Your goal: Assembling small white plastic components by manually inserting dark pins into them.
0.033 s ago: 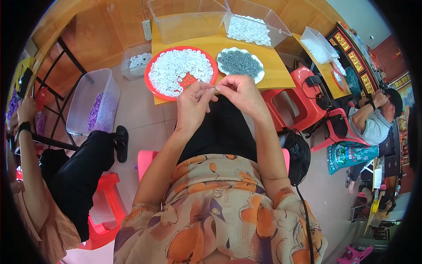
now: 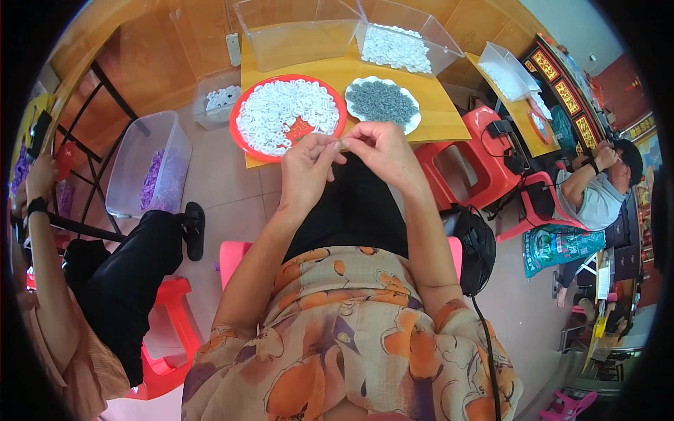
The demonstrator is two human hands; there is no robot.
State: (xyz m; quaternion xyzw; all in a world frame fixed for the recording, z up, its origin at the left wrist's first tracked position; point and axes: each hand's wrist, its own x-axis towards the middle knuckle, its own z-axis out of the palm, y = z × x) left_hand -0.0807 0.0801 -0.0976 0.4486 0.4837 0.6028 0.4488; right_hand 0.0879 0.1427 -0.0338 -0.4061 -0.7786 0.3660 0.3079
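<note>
Over my lap, at the table's near edge, my left hand (image 2: 309, 172) and my right hand (image 2: 380, 153) meet fingertip to fingertip. Both are closed in a pinch, and whatever sits between the fingers is too small and too covered to name. Just beyond my left hand lies a round red tray (image 2: 235, 133) spread with small white ring-like plastic pieces (image 2: 277, 105); part of its patterned bottom shows on the near side. To its right, beyond my right hand, a white scalloped plate (image 2: 413, 123) holds a heap of small grey pieces (image 2: 381, 102).
Clear plastic bins (image 2: 298, 45) stand along the back of the yellow table (image 2: 449, 126), one holding white pieces (image 2: 395, 48). A red stool (image 2: 484, 165) and black bag (image 2: 475, 238) are at right. At left, a person (image 2: 49, 281) sits beside a bin of purple pieces (image 2: 152, 179).
</note>
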